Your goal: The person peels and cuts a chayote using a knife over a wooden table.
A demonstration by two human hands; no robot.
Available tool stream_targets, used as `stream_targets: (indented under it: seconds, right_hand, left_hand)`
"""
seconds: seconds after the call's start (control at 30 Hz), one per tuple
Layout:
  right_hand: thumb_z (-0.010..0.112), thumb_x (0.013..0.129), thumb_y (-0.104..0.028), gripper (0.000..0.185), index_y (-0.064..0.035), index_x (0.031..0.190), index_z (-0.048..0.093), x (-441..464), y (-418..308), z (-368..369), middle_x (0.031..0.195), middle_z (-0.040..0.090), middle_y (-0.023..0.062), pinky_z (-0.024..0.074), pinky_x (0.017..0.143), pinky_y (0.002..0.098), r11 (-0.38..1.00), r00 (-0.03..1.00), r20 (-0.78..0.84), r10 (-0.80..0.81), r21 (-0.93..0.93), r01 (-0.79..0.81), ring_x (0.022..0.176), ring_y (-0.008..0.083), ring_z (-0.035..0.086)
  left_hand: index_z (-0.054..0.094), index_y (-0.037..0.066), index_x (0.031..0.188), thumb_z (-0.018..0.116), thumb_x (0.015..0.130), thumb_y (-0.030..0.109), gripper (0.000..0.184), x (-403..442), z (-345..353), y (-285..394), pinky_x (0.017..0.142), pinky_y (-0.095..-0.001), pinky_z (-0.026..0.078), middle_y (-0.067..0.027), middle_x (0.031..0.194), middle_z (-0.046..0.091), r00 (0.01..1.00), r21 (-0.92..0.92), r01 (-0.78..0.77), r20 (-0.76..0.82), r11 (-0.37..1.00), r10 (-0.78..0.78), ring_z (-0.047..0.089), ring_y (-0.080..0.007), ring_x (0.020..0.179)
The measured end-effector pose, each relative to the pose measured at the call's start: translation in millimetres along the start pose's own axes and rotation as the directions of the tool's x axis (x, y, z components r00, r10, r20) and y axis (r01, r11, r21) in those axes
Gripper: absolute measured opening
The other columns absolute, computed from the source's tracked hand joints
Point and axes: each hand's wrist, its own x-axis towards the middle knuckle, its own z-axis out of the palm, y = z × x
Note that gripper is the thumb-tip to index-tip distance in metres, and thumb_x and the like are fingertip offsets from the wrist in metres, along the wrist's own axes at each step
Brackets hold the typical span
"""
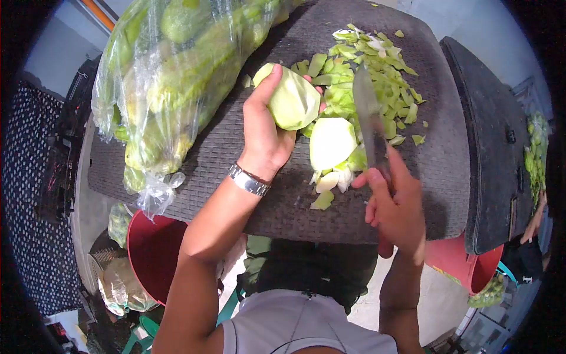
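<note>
My left hand (268,127), with a metal watch at its wrist, is wrapped round a peeled pale green vegetable (293,101) above the dark textured table. My right hand (394,197) grips a knife (364,109), its blade pointing away from me and apart from the vegetable. Between the hands, a second peeled piece (332,143) with a pale, flat face lies on the peelings. A heap of green peelings (386,82) spreads beyond it and behind the blade.
A clear plastic bag (177,88) full of green vegetables lies at the table's left. Red buckets (154,253) (463,262) stand below the near edge on both sides. A dark panel (492,141) adjoins the table's right side.
</note>
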Motion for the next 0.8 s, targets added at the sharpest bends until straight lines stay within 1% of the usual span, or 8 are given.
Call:
stream_targets:
  seconds: [0.13, 0.33, 0.5, 0.57, 0.6, 0.67, 0.77, 0.8]
  right_hand:
    - [0.073, 0.094, -0.028, 0.055, -0.0015, 0.138, 0.055, 15, -7, 24, 0.084, 0.073, 0.0150, 0.0571, 0.067, 0.0409, 0.954, 0.961, -0.115, -0.252, -0.197, 0.226, 0.070, 0.0288, 0.073]
    - [0.081, 0.086, -0.043, 0.061, 0.0013, 0.123, 0.061, 73, -36, 50, 0.078, 0.070, 0.0178, 0.0569, 0.071, 0.0452, 0.948, 0.943, -0.166, -0.289, -0.185, 0.258, 0.075, 0.0331, 0.074]
    - [0.076, 0.089, -0.036, 0.045, 0.0026, 0.110, 0.066, 106, -29, 45, 0.077, 0.071, 0.0202, 0.0558, 0.069, 0.0430, 0.912, 0.943, -0.053, -0.327, -0.279, 0.301, 0.071, 0.0312, 0.072]
    - [0.076, 0.090, -0.037, 0.045, 0.0015, 0.110, 0.067, 108, -42, 34, 0.079, 0.072, 0.0186, 0.0556, 0.069, 0.0430, 0.950, 0.987, -0.021, -0.158, -0.275, 0.147, 0.071, 0.0314, 0.071]
    - [0.074, 0.092, -0.041, 0.045, 0.0000, 0.111, 0.069, 112, -40, 30, 0.087, 0.074, 0.0169, 0.0559, 0.071, 0.0436, 0.996, 0.999, -0.012, -0.039, -0.077, 0.038, 0.073, 0.0324, 0.071]
    - [0.077, 0.092, -0.039, 0.048, -0.0004, 0.118, 0.066, 122, -26, 16, 0.079, 0.070, 0.0095, 0.0480, 0.054, 0.0352, 0.957, 0.977, -0.125, -0.173, -0.258, 0.136, 0.055, 0.0186, 0.060]
    - [0.068, 0.101, -0.036, 0.053, -0.0017, 0.139, 0.055, 118, -23, -1, 0.076, 0.069, 0.0070, 0.0412, 0.042, 0.0286, 0.940, 0.974, -0.163, -0.154, -0.328, 0.094, 0.045, 0.0103, 0.053]
    - [0.065, 0.103, -0.034, 0.053, -0.0019, 0.142, 0.053, 107, -26, -4, 0.077, 0.069, 0.0075, 0.0409, 0.041, 0.0281, 0.981, 0.985, -0.145, -0.099, -0.179, 0.072, 0.044, 0.0101, 0.053]
  left_hand:
    - [0.055, 0.004, 0.122, 0.057, 0.104, 0.044, 0.043, -6, 5, -1, 0.092, -0.0524, 0.058, -0.0183, 0.114, 0.069, 0.999, 0.018, 0.030, 0.026, 0.999, -0.031, 0.071, -0.0362, 0.104]
    - [0.054, 0.005, 0.123, 0.056, 0.106, 0.040, 0.039, -17, 15, -9, 0.093, -0.0449, 0.058, -0.0179, 0.116, 0.069, 0.984, 0.211, -0.173, 0.073, 0.962, 0.161, 0.070, -0.0297, 0.105]
    - [0.047, 0.003, 0.125, 0.065, 0.101, 0.015, 0.032, -12, 8, -7, 0.087, -0.0370, 0.058, -0.0140, 0.110, 0.068, 0.961, 0.204, -0.278, 0.044, 0.939, 0.274, 0.069, -0.0221, 0.099]
    - [0.052, 0.003, 0.122, 0.063, 0.100, 0.020, 0.030, -9, 6, -3, 0.085, -0.0417, 0.060, -0.0162, 0.110, 0.069, 0.980, 0.155, -0.201, 0.043, 0.967, 0.196, 0.071, -0.0270, 0.097]
    - [0.055, 0.003, 0.120, 0.063, 0.100, 0.025, 0.031, -8, 4, 1, 0.087, -0.0437, 0.060, -0.0176, 0.111, 0.070, 0.989, 0.123, -0.145, 0.046, 0.982, 0.140, 0.071, -0.0294, 0.100]
    - [0.060, 0.003, 0.120, 0.060, 0.100, 0.034, 0.037, -8, 7, 8, 0.089, -0.0531, 0.060, -0.0195, 0.113, 0.071, 0.997, 0.085, -0.071, 0.014, 0.994, 0.070, 0.071, -0.0379, 0.106]
    - [0.062, 0.004, 0.120, 0.059, 0.101, 0.037, 0.038, -2, -3, 12, 0.093, -0.0594, 0.057, -0.0188, 0.114, 0.071, 0.993, -0.104, 0.082, 0.097, 0.991, -0.072, 0.070, -0.0416, 0.107]
    - [0.063, 0.005, 0.120, 0.057, 0.101, 0.040, 0.041, 0, -4, 12, 0.096, -0.0640, 0.055, -0.0188, 0.115, 0.070, 0.993, -0.127, 0.107, 0.069, 0.986, -0.099, 0.069, -0.0444, 0.109]
